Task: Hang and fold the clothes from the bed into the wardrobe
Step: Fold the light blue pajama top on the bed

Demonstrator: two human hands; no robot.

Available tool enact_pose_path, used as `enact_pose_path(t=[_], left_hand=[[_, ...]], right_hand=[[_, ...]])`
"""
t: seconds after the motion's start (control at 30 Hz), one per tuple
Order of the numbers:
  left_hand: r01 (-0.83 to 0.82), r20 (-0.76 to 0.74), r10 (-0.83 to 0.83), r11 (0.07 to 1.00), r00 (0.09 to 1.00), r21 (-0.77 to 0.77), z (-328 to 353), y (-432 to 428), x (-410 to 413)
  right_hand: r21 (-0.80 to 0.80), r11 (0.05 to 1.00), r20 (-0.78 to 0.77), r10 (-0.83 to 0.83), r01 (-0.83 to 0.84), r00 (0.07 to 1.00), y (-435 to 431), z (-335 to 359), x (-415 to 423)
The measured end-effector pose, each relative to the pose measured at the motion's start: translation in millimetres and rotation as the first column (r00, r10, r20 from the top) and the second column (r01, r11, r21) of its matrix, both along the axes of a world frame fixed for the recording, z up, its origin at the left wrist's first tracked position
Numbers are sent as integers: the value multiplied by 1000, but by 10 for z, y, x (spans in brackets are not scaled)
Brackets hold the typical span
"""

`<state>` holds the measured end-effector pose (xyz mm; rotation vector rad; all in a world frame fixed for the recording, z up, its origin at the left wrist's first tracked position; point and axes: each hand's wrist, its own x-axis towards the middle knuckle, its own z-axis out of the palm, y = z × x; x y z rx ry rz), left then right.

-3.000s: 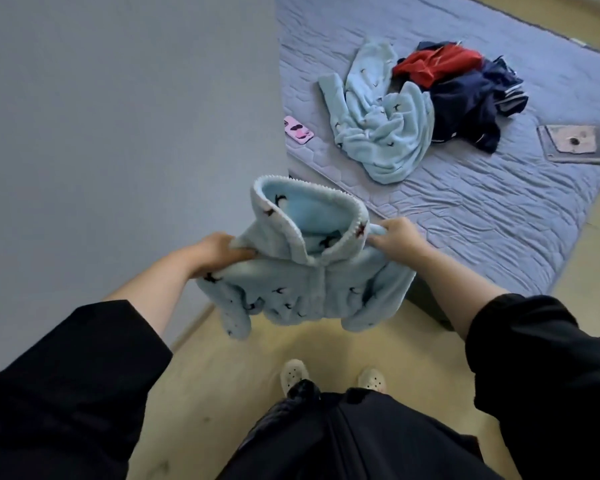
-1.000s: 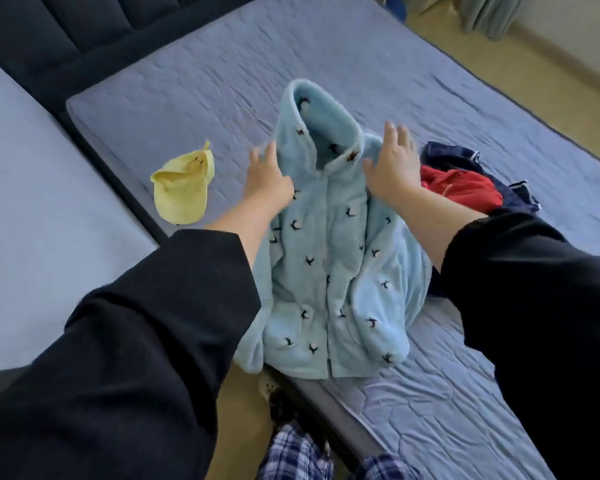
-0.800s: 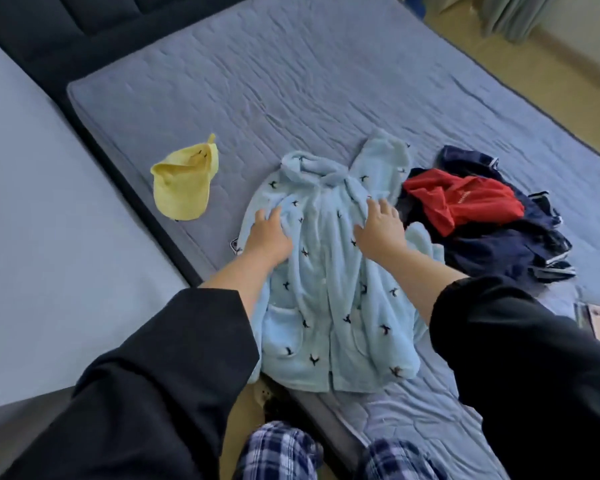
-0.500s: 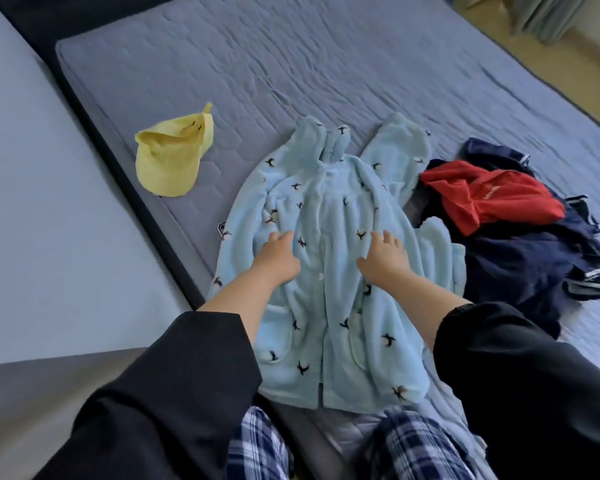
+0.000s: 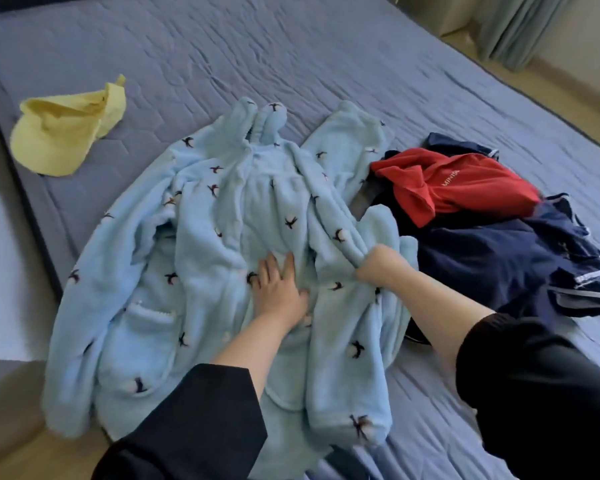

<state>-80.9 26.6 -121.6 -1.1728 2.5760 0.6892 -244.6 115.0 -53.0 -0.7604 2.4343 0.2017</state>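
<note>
A light blue fleece jacket [image 5: 201,258] with small dark bird prints lies spread on the blue-grey quilted bed [image 5: 291,57], its hem hanging over the near edge. My left hand [image 5: 278,289] presses flat on the jacket's middle, fingers straight. My right hand [image 5: 378,268] grips a fold of the jacket's right side, fingers curled round the fabric. Another light blue fleece piece [image 5: 350,147] lies under it at the upper right.
A yellow visor cap [image 5: 63,136] lies at the left of the bed. A red garment [image 5: 454,181] sits on a heap of navy clothes [image 5: 510,261] at the right. Curtains [image 5: 513,26] and pale floor [image 5: 551,95] are beyond the bed's far right.
I carried the jacket to the bed and laid it flat. Since half a second ago my right hand has closed on the jacket's right side; my left hand stays pressed on the middle.
</note>
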Motion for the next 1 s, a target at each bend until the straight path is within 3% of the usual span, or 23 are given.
enact_pose_path(t=[0.03,0.07,0.1,0.17,0.2,0.23,0.27,0.37,0.47,0.53,0.63,0.73,0.8,0.83,0.87,0.93,0.97,1.0], left_hand=[[-4,-3,4,999,1000,-37,-6,31,-7],[-5,-3,5,998,1000,-60,0,72,2],[-7,-4,6,998,1000,-68,18,121,20],[-23,-19,23,999,1000,-45,66,231,61],[-31,-33,30,999,999,-35,90,279,87],[-36,-57,34,999,998,-33,114,325,115],[-39,-88,36,999,995,-35,133,375,151],[-23,-128,9,994,992,-108,124,562,304],[38,-105,-63,973,992,-226,45,783,525],[20,-154,-64,962,986,-271,-3,906,724],[-58,-191,3,958,982,-282,-91,1047,1076],[-124,-185,84,969,979,-214,-178,1138,1355],[-164,-268,128,979,955,-118,-163,1156,1413],[-197,-328,170,979,929,-52,-118,1158,1412],[-235,-395,224,972,891,23,-66,1151,1400],[-290,-537,344,939,770,185,57,1122,1392],[-285,-593,374,928,714,242,117,1110,1409],[-256,-625,358,933,694,252,150,1100,1450]], right_hand=[[-39,999,-98,28,-32,995,16,111,-189],[-186,983,-207,-42,3,977,63,256,-376],[-418,905,-287,-215,80,934,130,432,-553],[-800,576,-245,-568,167,786,269,807,-863],[-888,430,-169,-630,160,758,307,932,-977],[-920,368,-134,-622,137,771,316,999,-1023],[-913,394,-157,-579,106,800,323,1018,-965],[-807,590,-216,-347,33,913,412,636,-470],[-694,714,-3,-134,94,991,565,57,270],[-609,743,247,-157,279,956,664,-210,679],[-514,676,550,-214,528,808,803,-459,1113],[-483,716,586,-163,504,794,894,-567,1404],[-469,741,613,-118,480,781,903,-569,1578],[-454,710,677,-118,538,726,900,-550,1639],[-405,635,785,-127,657,606,903,-518,1672],[-125,364,986,-59,923,157,960,-467,1649],[-8,246,999,-48,969,21,1030,-488,1615],[6,182,994,-111,983,14,1116,-530,1591]])
